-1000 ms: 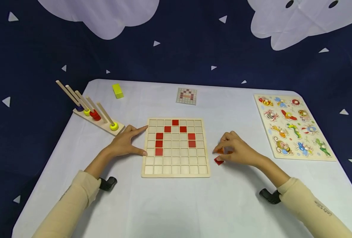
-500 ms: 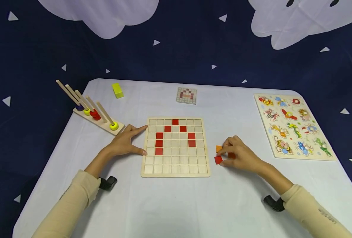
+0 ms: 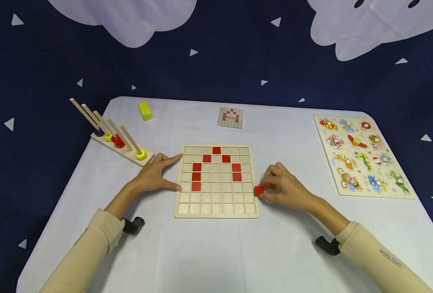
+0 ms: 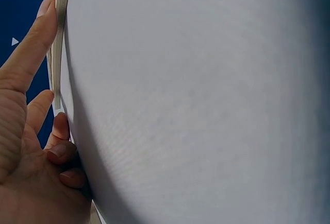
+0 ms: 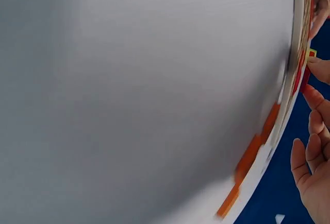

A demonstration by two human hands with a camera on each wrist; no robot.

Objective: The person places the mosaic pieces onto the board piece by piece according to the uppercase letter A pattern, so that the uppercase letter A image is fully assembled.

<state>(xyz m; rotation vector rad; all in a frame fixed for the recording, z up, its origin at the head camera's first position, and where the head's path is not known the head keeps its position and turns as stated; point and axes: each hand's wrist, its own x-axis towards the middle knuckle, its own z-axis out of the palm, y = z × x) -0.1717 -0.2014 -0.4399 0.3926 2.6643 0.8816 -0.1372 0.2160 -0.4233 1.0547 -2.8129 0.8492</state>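
Note:
A wooden grid board lies in the middle of the table, with several red square tiles set in an arch of cells. My left hand rests at its left side, straight thumb and index finger spread apart and touching the frame; the left wrist view shows the thumb against the board's edge, other fingers curled. Between thumb and fingertips my right hand pinches a red tile at the board's right edge. Orange tiles lie on the table below that hand, mostly hidden in the head view.
Behind the board lies a small pattern card. A peg stand with coloured rings stands left, close to my left hand, and a yellow block lies beyond it. An insect puzzle board lies at the right.
My right hand has picked up a red tile from beside the orange ones and moved left with it to the board's right edge. The left hand has stayed in place.

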